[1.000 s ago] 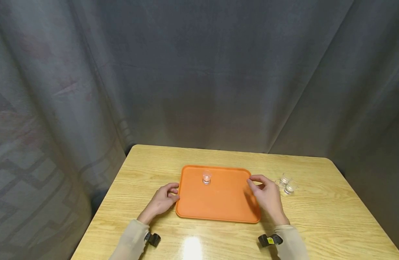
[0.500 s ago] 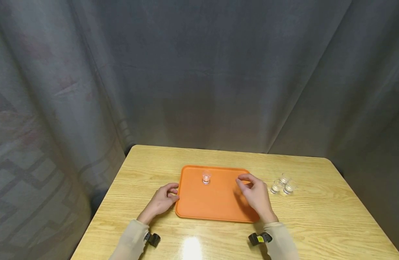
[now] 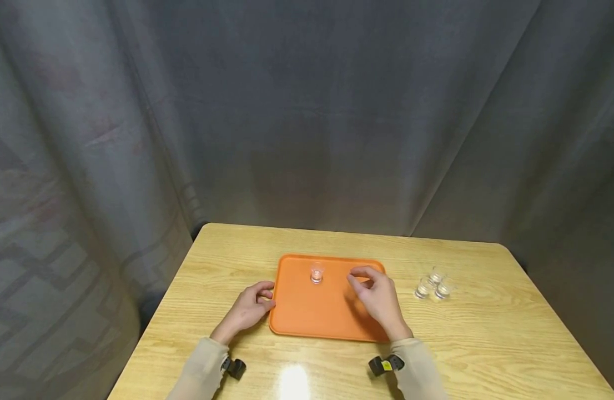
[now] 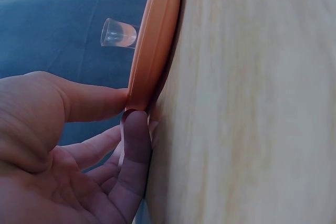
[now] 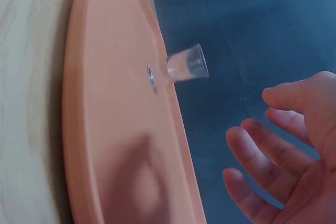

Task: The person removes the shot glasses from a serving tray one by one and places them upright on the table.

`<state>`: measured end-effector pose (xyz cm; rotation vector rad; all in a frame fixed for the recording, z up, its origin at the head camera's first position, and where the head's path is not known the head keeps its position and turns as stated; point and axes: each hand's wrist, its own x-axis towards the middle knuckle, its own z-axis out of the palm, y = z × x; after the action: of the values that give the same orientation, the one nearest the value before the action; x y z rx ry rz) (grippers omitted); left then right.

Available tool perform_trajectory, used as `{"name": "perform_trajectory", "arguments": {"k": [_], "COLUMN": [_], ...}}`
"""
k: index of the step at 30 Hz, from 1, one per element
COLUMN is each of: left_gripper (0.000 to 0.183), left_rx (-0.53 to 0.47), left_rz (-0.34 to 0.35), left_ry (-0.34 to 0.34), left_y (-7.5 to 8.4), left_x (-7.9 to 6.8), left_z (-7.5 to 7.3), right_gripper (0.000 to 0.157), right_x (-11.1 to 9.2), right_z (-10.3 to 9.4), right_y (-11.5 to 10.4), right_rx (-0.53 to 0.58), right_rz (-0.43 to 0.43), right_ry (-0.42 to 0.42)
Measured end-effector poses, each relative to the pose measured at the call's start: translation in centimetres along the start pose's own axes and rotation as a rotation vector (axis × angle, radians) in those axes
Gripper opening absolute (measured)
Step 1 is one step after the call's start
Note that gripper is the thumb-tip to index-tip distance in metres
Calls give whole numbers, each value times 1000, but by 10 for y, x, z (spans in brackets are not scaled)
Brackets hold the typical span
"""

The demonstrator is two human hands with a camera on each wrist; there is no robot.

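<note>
An orange tray (image 3: 327, 311) lies on the table with one small clear shot glass (image 3: 317, 273) upright near its back left. My left hand (image 3: 249, 308) is at the tray's left edge; in the left wrist view its thumb (image 4: 100, 102) and a finger meet at the rim, holding it. Over the right half of the tray hovers my right hand (image 3: 379, 300), its fingers loosely bent around nothing, its shadow falling on the orange surface. In the right wrist view the same shot glass (image 5: 189, 65) stands beyond those fingers, apart from them.
Three more clear shot glasses, one of them nearest the tray (image 3: 423, 288), stand close together to the right of it on the wooden table (image 3: 487, 322). Grey curtains (image 3: 307, 139) hang behind the table and along its sides.
My right hand has moved left from the tray's right edge to over its right half, uncovering the nearest glass of the group. The left hand stays at the left rim.
</note>
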<state>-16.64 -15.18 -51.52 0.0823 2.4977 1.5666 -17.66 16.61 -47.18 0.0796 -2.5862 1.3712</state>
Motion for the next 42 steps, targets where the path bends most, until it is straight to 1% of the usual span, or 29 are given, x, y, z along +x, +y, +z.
{"name": "perform_trajectory", "arguments": {"k": [7, 11, 14, 17, 20, 26, 31, 35, 37, 42], "left_gripper": [47, 47, 47, 47, 47, 46, 46, 46, 46, 46], "left_rx": [-4, -10, -7, -5, -5, -17, -6, -12, -14, -9], "left_rz": [-5, -2, -3, -5, -3, 0, 2, 2, 1, 2], "left_ry": [10, 13, 12, 9, 11, 10, -3, 1, 1, 1], "left_y": [1, 1, 0, 0, 0, 1, 2, 2, 2, 2], "left_x": [-1, 0, 1, 1, 1, 0, 0, -1, -1, -1], "left_z": [1, 1, 1, 1, 1, 0, 1, 1, 1, 0], "right_gripper": [19, 16, 17, 22, 25, 21, 22, 21, 20, 17], "right_x": [0, 1, 2, 2, 3, 4, 5, 6, 6, 7], "right_z": [15, 21, 26, 30, 36, 45, 51, 56, 58, 64], "right_y": [-8, -11, -13, -14, -15, -18, -18, -15, -13, -8], "right_rx": [3, 9, 18, 25, 36, 85, 82, 71, 81, 99], "right_rz": [-14, -14, -8, -1, 6, 4, 32, 62, 67, 45], "right_ry": [-24, -29, -45, -68, -86, -102, -138, -144, -142, -139]}}
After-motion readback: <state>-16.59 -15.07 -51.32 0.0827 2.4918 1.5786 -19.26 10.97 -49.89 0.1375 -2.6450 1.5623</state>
